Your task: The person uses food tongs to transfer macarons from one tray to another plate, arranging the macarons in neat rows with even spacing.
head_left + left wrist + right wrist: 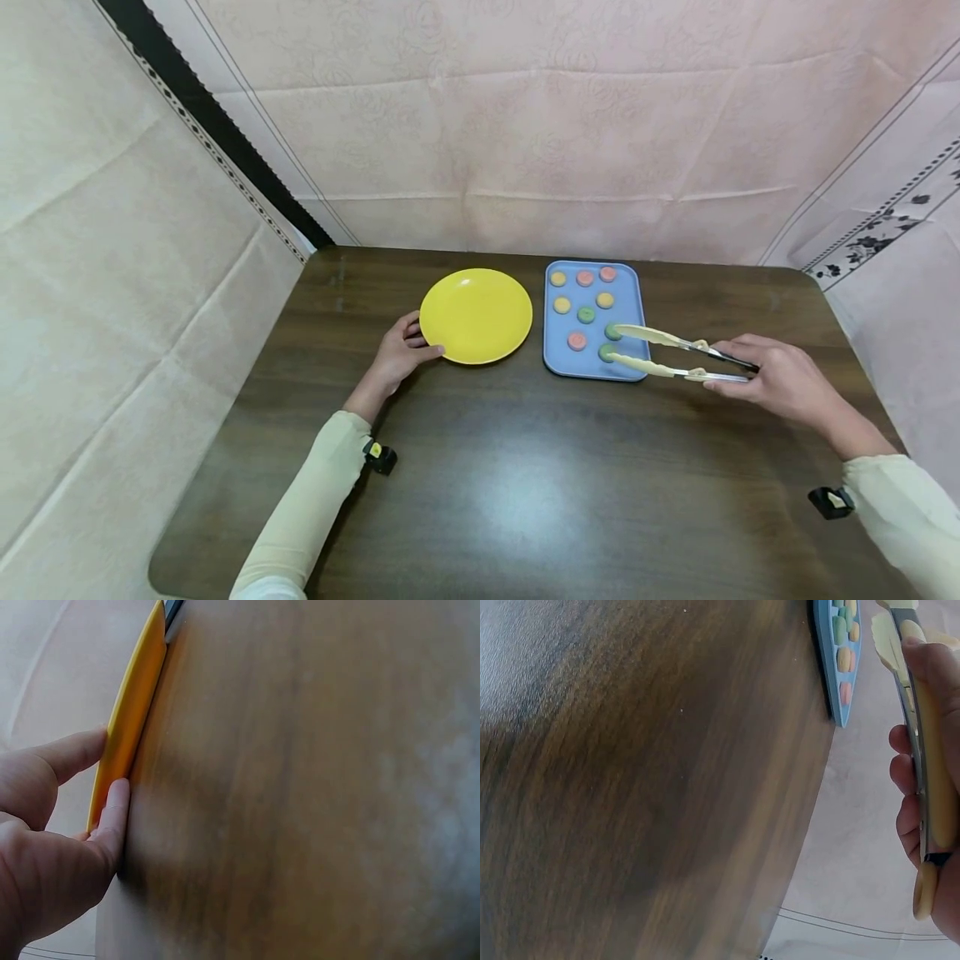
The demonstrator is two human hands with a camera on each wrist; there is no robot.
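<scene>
At the back of the table lies a round yellow plate [476,317]. My left hand [401,352] holds its near left rim, thumb and fingers on the edge; the left wrist view shows the plate edge-on between them. Tongs [936,765] with cream-coloured tips and metal arms are gripped in my right hand [791,379]. Their spread tips reach over the right side of a blue tray [558,360], beside two green macarons [605,353]. Whether the tips touch them, I cannot tell. Several pink, yellow and green macarons [586,315] sit in loose rows on the tray.
The dark wooden table [450,500] has rounded corners and extends toward me in front of the plate and tray. Pale patterned cloth [562,142] hangs behind it and at both sides. Black wrist cameras [380,457] are strapped to both forearms.
</scene>
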